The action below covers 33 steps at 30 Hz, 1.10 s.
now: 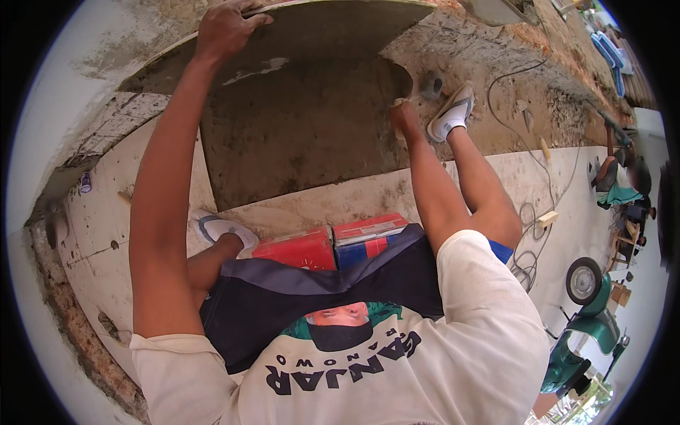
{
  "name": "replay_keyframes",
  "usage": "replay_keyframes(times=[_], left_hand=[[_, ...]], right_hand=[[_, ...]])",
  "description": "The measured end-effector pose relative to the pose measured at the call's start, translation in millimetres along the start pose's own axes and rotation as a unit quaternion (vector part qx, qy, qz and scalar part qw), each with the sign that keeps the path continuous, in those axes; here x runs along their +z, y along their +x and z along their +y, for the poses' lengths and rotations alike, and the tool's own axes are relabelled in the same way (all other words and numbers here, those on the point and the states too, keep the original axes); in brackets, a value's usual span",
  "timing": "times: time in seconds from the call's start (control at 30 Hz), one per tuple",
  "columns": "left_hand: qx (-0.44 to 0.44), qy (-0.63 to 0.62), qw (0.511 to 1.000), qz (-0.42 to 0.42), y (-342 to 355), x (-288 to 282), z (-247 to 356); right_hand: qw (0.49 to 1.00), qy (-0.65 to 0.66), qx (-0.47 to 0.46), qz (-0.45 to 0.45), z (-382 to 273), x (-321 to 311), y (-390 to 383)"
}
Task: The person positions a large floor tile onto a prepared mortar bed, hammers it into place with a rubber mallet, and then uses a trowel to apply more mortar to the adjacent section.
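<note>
My left hand [230, 32] reaches to the top of the view. Its fingers are closed at the thin pale rim [322, 3] of a dark, wet-looking cement-coated surface [319, 32]; whether they grip something there is hard to make out. Below that lies a broad, flat, dark brown-grey panel [304, 134], smeared with cement. My right hand [404, 119] is closed in a fist at the panel's right edge, beside my right shoe; a small pale bit shows at its knuckles, but what it holds is hidden.
Red and blue boxes [333, 242] stand between my legs. A grey cup-like object [431, 85] sits by my right shoe [453, 110]. A cable [528, 152] winds across the floor. To the right are a green scooter [584, 333] and another person [618, 173]. A rough-edged wall [49, 142] rises at left.
</note>
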<state>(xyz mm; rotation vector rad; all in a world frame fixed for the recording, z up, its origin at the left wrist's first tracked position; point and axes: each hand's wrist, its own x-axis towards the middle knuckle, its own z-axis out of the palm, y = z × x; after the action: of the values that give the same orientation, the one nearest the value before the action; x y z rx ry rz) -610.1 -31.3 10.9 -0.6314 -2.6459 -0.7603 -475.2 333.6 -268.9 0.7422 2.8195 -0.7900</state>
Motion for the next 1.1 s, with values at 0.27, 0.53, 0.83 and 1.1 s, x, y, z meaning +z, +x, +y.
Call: replay_keyframes(times=[0.27,0.53,0.83,1.1], left_hand=[[-0.051,-0.076,0.996,-0.005,22,3,-1],[0.002,-0.029,1.0,0.002,34,3,-26],[0.067,-0.05,0.996,0.039,38,14,-22],[0.051,-0.028,0.998,0.02,36,14,-31]], right_hand=[[0.998,-0.019,-0.047,-0.031,-46,82,-1],[0.994,-0.008,-0.006,-0.11,-128,56,-68],[0.996,-0.074,-0.025,-0.049,-97,70,-14],[0.991,-0.032,-0.049,-0.121,-195,113,-85]])
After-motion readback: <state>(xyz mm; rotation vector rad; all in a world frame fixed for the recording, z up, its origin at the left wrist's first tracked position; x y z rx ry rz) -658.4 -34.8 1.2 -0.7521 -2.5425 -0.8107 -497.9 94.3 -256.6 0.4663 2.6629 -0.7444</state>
